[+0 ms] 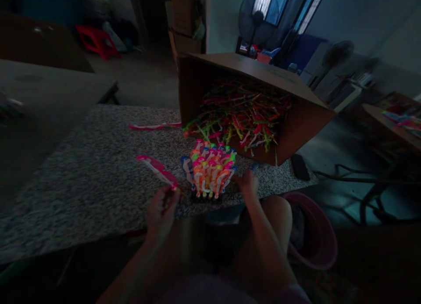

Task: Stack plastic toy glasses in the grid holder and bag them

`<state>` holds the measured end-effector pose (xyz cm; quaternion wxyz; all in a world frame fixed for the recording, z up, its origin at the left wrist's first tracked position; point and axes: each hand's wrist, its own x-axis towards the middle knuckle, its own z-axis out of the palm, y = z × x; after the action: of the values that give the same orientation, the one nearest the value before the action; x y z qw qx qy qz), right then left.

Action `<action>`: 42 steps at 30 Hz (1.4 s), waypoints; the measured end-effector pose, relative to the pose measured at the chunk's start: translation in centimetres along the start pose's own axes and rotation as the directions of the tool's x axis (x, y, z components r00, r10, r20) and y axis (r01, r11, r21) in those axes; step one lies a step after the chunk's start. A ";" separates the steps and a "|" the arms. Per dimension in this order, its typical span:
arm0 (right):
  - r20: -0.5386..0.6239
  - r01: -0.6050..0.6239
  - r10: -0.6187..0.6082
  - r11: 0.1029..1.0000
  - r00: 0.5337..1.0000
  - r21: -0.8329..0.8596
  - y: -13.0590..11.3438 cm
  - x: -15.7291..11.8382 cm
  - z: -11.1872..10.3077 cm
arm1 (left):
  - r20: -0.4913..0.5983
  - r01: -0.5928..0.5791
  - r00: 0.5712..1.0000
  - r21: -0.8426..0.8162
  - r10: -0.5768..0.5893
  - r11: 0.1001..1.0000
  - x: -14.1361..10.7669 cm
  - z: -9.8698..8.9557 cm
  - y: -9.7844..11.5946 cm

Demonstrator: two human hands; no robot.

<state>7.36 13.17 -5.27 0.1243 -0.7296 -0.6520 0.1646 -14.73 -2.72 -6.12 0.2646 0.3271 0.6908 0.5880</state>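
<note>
Two hands: left hand [161, 214] pinching a pink plastic strip [158, 170], right hand [247, 184] half-curled beside a spiky neon plastic cluster [210, 170].

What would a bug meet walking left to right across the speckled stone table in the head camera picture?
Pink strip → bundle of neon plastic strips → right hand → black rectangular object

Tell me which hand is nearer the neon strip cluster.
Right. The right hand is just beside the neon strip cluster, on its right side; the left hand is farther off to its left, holding a pink strip.
</note>
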 end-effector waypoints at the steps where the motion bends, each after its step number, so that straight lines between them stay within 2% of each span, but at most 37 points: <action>1: -0.007 -0.021 0.022 0.997 1.000 0.075 0.6 -0.1 0.1 | 0.012 -0.003 1.000 -0.017 0.003 1.000 -0.3 0.0 -0.2; 3: 0.005 -0.049 0.050 0.954 0.999 0.296 2.1 -0.8 0.2 | 0.046 0.008 0.999 -0.037 -0.006 0.999 -0.8 -0.2 -0.7; 5: 0.040 -0.060 0.046 0.841 0.998 0.537 3.6 -2.4 0.3 | 0.091 0.006 0.996 -0.006 -0.006 1.000 -1.2 -0.4 -1.3; 7: 0.048 -0.038 0.006 0.709 0.999 0.705 4.4 -4.5 0.4 | 0.115 -0.034 0.993 0.051 0.028 0.998 -1.4 -0.3 -1.7; 9: 0.021 0.007 -0.037 0.626 0.999 0.780 4.3 -6.6 0.7 | 0.114 -0.128 0.987 0.106 0.115 0.986 -1.4 0.0 -2.0; 12: 0.008 0.066 -0.126 0.572 0.992 0.817 3.3 -8.8 1.3 | 0.088 -0.283 0.958 0.184 0.271 0.941 -1.2 0.7 -2.2; 16: -0.016 0.130 -0.186 0.617 0.982 0.777 2.0 -10.2 2.1 | 0.095 -0.382 0.924 0.274 0.370 0.883 -0.8 1.6 -2.5; 19: -0.101 0.187 -0.165 0.674 0.981 0.715 1.3 -10.4 2.4 | 0.101 -0.437 0.897 0.332 0.430 0.836 -0.8 2.2 -2.7; 21: -0.136 0.183 -0.124 0.722 0.983 0.667 0.9 -10.3 2.4 | 0.121 -0.484 0.871 0.370 0.475 0.793 -0.8 2.5 -2.7; 24: -0.116 0.137 -0.084 0.797 0.990 0.589 0.3 -10.0 2.3 | 0.152 -0.533 0.840 0.410 0.520 0.740 -0.8 2.5 -3.0; 27: -0.092 0.140 -0.109 0.868 0.990 0.476 -0.5 -9.9 1.9 | 0.165 -0.557 0.823 0.419 0.543 0.717 -0.6 2.4 -3.4; 31: -0.103 0.173 -0.147 0.929 0.984 0.328 -1.8 -10.1 1.3 | 0.178 -0.560 0.824 0.399 0.538 0.726 -0.2 2.0 -3.7; 33: -0.090 0.166 -0.145 0.938 0.985 0.304 -2.1 -10.1 1.0 | 0.207 -0.558 0.829 0.388 0.520 0.734 -0.1 1.8 -3.7; 35: -0.052 0.141 -0.131 0.926 0.990 0.351 -2.0 -9.9 0.6 | 0.236 -0.574 0.818 0.385 0.524 0.723 -0.1 1.7 -3.6; 39: 0.049 0.083 -0.125 0.861 0.991 0.502 -1.0 -9.1 -0.1 | 0.224 -0.607 0.791 0.398 0.569 0.688 -0.2 1.8 -3.5; 42: 0.058 0.071 -0.117 0.856 0.991 0.512 -0.7 -8.5 -0.2 | 0.226 -0.617 0.781 0.417 0.582 0.667 -0.2 2.0 -3.7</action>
<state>6.02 4.77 -4.19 0.2917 -0.6302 -0.6253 0.3560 -13.58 -1.93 -10.08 -0.0054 0.6111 0.6551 0.4443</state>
